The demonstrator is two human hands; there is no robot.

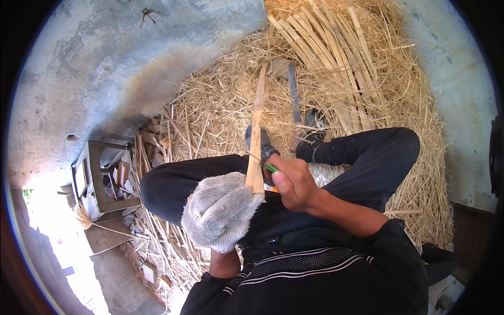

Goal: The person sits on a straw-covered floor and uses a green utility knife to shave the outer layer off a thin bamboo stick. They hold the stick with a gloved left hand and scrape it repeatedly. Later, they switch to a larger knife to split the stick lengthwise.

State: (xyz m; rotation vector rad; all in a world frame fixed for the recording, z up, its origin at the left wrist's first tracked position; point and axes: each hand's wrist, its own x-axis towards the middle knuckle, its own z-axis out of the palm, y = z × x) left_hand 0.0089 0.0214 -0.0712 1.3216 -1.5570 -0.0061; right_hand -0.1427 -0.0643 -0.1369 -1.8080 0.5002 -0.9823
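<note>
My left hand [223,212], in a whitish-grey knitted glove, is closed on the near end of a long, flat bamboo strip [256,139]. The strip points away from me between my knees, and its far end tapers. My bare right hand [296,184] grips a knife by its green handle [271,168]. The knife's thin blade lies across the strip just beyond the glove; its edge is too small to make out. Past my feet, a long-bladed chopping knife [294,92] with a wooden handle lies on the shavings.
Several split bamboo strips [341,63] lie in a pile at the far right. Pale shavings [210,110] cover the floor around my crossed legs. A wooden frame [100,178] holding scraps stands at left, against the grey wall [121,47]. Another wall [457,105] rises at right.
</note>
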